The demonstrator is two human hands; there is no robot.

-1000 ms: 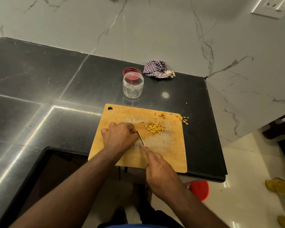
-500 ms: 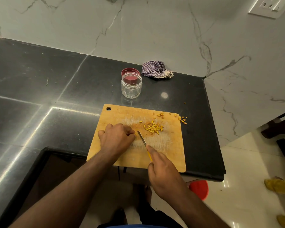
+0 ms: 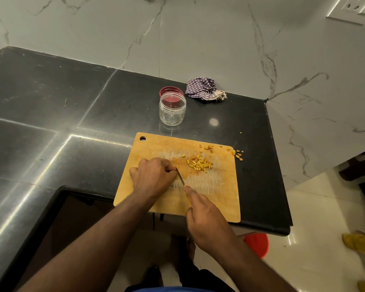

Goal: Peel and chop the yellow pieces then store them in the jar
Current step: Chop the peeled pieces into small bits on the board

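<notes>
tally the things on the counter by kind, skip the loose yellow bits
jar: 1
lid: 1
cloth: 1
board: 1
knife: 1
total: 5

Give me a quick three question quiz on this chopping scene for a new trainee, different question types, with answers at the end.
1. True or false: the jar already has its lid on.
2. Which hand holds the knife? A) left hand B) right hand
3. Fill in: the chopped yellow pieces lie on the ____.

Key
1. False: the jar stands open, the lid lies behind it.
2. B
3. Cutting board
</notes>
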